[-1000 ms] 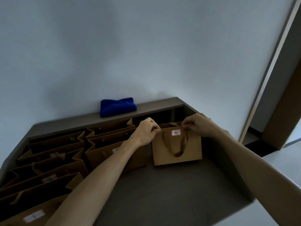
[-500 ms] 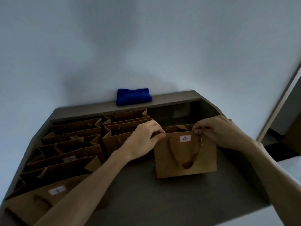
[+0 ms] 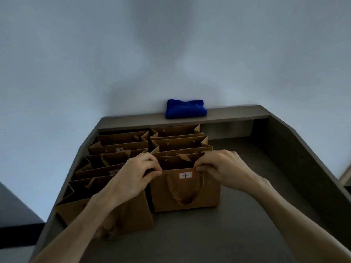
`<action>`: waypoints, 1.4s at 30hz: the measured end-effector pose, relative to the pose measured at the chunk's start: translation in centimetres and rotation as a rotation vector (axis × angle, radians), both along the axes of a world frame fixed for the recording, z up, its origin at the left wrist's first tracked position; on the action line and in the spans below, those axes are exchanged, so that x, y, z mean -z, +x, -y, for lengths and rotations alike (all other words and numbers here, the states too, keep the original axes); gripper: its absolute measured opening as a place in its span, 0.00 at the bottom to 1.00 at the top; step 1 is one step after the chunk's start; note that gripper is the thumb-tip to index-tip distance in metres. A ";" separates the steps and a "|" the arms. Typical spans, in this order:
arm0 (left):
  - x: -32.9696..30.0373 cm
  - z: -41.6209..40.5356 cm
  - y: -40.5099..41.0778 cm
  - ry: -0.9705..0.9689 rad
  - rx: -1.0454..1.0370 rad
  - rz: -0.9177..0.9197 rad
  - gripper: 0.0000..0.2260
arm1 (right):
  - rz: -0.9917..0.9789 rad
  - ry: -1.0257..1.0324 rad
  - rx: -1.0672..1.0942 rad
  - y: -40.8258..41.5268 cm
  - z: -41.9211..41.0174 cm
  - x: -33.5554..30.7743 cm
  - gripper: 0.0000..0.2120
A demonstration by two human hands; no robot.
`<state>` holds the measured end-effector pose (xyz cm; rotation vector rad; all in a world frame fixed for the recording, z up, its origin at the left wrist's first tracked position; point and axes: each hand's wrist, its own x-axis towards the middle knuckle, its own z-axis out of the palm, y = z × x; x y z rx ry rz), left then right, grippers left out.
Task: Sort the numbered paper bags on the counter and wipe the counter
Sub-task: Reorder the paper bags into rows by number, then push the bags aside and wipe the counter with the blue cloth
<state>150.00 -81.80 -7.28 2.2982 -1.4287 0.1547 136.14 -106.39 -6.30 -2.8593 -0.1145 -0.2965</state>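
Note:
A brown paper bag labelled 4 (image 3: 207, 192) stands upright on the dark counter (image 3: 218, 238), at the front of the right-hand row of bags. My left hand (image 3: 138, 175) pinches the left end of its front rim. My right hand (image 3: 222, 168) pinches the right end of the same rim. Several more brown bags (image 3: 121, 143) stand open in two rows behind and to the left; their labels are mostly hidden. A folded blue cloth (image 3: 185, 109) lies on the raised back ledge.
The raised ledge (image 3: 237, 112) runs along the wall at the back, and an angled side wall (image 3: 303, 158) borders the counter on the right. Bare counter surface lies right of the bags and in front of them.
The bag labelled 4 has shifted left with both hands, from apart on the right to the front of the right-hand row. The view has swung right to left.

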 end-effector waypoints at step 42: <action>0.7 12.8 4.0 0.212 -0.226 -0.054 0.21 | 0.067 -0.191 0.222 23.4 11.6 -0.9 0.31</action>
